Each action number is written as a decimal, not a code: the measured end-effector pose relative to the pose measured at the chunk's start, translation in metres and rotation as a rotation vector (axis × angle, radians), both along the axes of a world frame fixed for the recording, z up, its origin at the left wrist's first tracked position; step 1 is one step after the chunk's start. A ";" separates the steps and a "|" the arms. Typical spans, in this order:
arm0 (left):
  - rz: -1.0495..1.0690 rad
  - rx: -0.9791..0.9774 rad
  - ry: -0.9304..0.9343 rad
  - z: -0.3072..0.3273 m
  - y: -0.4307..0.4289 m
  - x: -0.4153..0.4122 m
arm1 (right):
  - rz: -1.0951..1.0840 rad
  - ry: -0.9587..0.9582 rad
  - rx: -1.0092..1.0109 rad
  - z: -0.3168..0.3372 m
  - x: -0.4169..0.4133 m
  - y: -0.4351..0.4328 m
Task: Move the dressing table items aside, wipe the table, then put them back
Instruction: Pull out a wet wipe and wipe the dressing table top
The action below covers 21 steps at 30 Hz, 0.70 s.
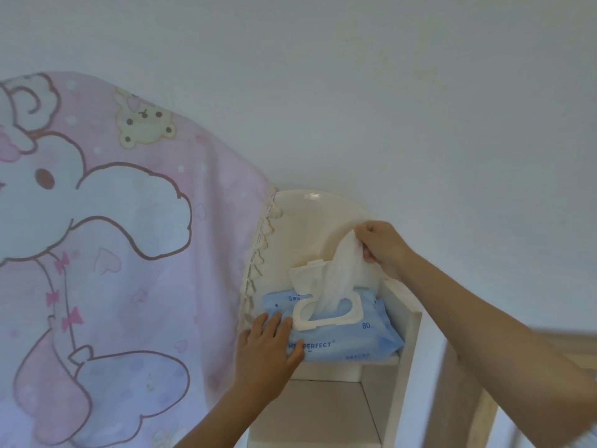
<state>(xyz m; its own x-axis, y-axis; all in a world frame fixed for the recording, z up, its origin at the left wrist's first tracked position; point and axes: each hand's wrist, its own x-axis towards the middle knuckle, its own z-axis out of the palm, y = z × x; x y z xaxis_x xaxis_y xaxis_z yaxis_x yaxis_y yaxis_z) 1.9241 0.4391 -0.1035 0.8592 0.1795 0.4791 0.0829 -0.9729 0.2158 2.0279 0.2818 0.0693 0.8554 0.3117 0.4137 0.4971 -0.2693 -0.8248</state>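
White wall fills the background. A pink cartoon-print cloth with a lace edge hangs over the left side. Lower centre is a white shelf unit with a cream round panel leaning behind it, partly under the cloth; cannot tell what the panel is. A blue wet-wipes pack lies flat on the top shelf against the right side wall, print facing up. Its white flip lid is open and tilted back. A white wipe stands up out of the opening, lower end inside the pack, upper end bunched. The right hand is above the pack, fingers curled and pinching the top of the wipe. The left hand is palm down on the pack's left front corner, fingers straight and close together, pressing on the pack, tips just beside the lid frame. Both forearms come in from the bottom edge. A lower shelf level shows under the pack.
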 end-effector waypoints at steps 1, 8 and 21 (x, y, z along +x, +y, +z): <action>0.000 -0.033 0.026 0.002 -0.001 -0.001 | -0.002 -0.003 0.052 0.008 0.000 -0.002; 0.034 -0.123 0.154 0.016 -0.004 -0.002 | -0.158 -0.505 -0.320 0.072 -0.039 -0.024; -0.667 -1.195 -0.084 0.136 -0.067 -0.033 | 0.007 -0.576 -0.621 0.066 -0.106 -0.046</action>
